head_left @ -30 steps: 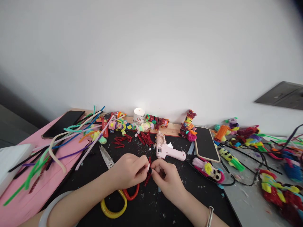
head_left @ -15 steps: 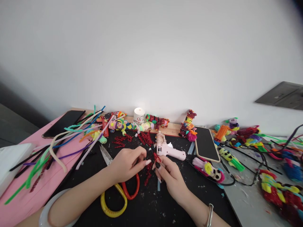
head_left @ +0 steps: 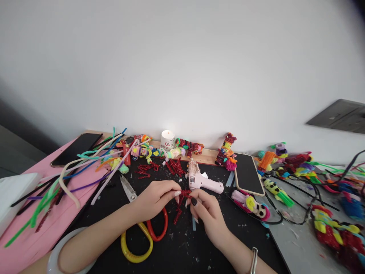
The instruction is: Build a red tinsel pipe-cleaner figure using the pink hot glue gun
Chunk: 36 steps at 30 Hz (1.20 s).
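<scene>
Between my two hands is a short piece of red glitter pipe cleaner [head_left: 185, 193]. My left hand [head_left: 159, 197] pinches its left end between thumb and forefinger, and my right hand [head_left: 205, 210] pinches the right end. Just below the fingertips, another red glitter pipe cleaner piece [head_left: 177, 215] lies on the black mat [head_left: 171, 251]. Beyond my hands lies a pale pink glue gun [head_left: 207, 183], its handle to the right. Scissors with one yellow and one red handle [head_left: 137, 243] rest partly under my left forearm. More cut red pieces [head_left: 175, 166] lie farther back.
Colourful pipe cleaners [head_left: 71, 179] spread over the pink surface at left, near a dark phone [head_left: 75, 148]. A paper cup [head_left: 168, 139] stands by the wall. Another phone [head_left: 249, 173] lies right of a standing pipe-cleaner figure [head_left: 227, 150]. Several figures and a black cable [head_left: 281, 219] crowd the right.
My left hand has moved slightly right and now grips the red piece's left end, where it was apart before. The red piece now lies level between both hands.
</scene>
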Available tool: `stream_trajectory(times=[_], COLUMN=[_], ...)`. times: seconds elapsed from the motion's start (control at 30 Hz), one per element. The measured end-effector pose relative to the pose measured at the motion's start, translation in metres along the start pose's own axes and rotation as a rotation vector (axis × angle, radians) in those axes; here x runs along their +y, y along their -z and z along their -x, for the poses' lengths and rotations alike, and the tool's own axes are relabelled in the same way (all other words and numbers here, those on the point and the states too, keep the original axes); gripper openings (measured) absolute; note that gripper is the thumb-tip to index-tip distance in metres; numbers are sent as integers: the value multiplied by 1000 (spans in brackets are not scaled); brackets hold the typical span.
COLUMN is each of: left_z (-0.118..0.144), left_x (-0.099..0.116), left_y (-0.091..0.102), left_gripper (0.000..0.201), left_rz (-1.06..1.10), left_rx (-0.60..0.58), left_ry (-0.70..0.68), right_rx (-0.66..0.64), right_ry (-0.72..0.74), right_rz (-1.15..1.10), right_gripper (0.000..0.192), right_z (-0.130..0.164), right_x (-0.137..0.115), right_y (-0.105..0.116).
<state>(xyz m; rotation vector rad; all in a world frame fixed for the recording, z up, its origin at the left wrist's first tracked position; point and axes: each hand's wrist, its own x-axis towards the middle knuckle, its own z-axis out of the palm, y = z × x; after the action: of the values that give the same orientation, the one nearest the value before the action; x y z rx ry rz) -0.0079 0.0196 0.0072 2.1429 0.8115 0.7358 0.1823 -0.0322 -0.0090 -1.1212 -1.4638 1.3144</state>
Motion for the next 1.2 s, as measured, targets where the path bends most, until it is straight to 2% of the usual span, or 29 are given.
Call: stream_trajectory(times=[0.13,0.23,0.33,0.43,0.53,0.7,0.87,1.03,1.2], left_z=[0,0,0,-2,-3,-2,-3,-4,-2], left_x=[-5,-10,-12,-12,-14,-21,-25,-26,-24], left_y=[1,2,2,4,4,3,3,3,0], left_gripper=[25,25,23,22,24,27,28,27,27], left_rz=[0,-6,8,34,54,49,38,41,6], left_rx=[113,200,290,349,352,333,333,308,290], left_ry=[50,124,192,240,287,361,384,374,342], right_rx=[193,381,465,445,397,402,415,310,220], right_ry=[120,226,299,183,46,17,162,193,177], right_rz=[187,486,869,1143,1238,1167,828,548,447], right_gripper=[21,12,31,44,45,42,30,6,7], right_z=[1,-4,-12,-18,-21,-24,-27,-26,-23], right_x=[1,1,0,2,6,10,11,9,9], right_y=[5,12,18,24,27,34,40,37,32])
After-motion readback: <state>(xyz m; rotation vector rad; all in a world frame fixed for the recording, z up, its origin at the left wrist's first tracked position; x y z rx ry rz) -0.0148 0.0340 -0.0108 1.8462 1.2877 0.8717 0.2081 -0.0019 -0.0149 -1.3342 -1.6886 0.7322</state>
